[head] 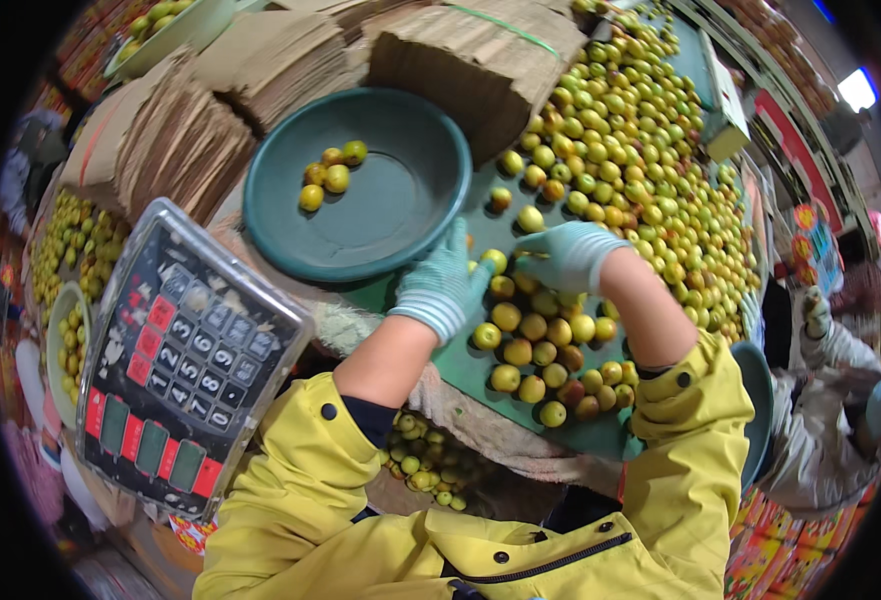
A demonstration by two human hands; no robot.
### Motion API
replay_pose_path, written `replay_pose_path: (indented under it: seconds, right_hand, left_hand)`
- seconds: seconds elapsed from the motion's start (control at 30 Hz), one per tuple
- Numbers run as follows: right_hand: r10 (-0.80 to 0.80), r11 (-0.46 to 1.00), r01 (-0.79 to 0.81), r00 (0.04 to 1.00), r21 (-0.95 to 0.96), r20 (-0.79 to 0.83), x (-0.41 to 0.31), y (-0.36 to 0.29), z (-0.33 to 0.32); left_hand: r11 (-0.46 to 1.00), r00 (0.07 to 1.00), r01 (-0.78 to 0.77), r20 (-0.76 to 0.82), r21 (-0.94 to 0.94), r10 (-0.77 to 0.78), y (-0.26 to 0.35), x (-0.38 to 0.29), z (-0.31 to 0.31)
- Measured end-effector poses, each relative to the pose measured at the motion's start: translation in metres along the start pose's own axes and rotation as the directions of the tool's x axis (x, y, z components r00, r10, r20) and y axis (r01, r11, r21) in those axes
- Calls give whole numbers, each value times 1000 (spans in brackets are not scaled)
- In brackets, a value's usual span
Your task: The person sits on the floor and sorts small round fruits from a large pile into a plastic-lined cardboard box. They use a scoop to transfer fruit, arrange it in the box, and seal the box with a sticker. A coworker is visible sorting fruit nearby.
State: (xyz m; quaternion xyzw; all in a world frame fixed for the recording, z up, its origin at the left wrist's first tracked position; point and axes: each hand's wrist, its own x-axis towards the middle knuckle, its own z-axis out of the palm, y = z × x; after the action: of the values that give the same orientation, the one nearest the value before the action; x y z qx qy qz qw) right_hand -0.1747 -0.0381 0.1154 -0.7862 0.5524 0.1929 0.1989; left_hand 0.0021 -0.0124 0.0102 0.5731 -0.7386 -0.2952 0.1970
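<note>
My left hand (444,283), in a striped knit glove, rests near the right rim of a blue-green plastic basin (440,236). Its thumb is spread from the fingers, close beside a yellow-green jujube (494,261). Several jujubes (325,176) lie grouped inside the basin. My right hand (569,256), gloved the same way, is bent palm-down over the sorting table (459,367). Its curled fingers hide whatever may be in them. Below both hands spreads a loose group of reddish and green jujubes (534,330).
A large heap of jujubes (635,150) covers the table's far right. Bundled flattened cardboard (470,67) stands behind the basin. To my left is a scale's keypad panel (192,360). Below the table edge is an open container of jujubes (425,454). A co-worker's sleeve (845,360) shows at right.
</note>
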Motion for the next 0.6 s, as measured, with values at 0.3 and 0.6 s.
replay_pose_path:
  seconds: [0.3,0.6]
  right_hand:
    - [443,875,-482,764,41,-468,178,133,24]
    - [-109,925,-53,912,-376,-395,84,45,105]
  left_hand:
    - [978,982,-188,-41,-95,185,9,-3,3]
    - [988,995,19,96,-154,-4,6,-15,7]
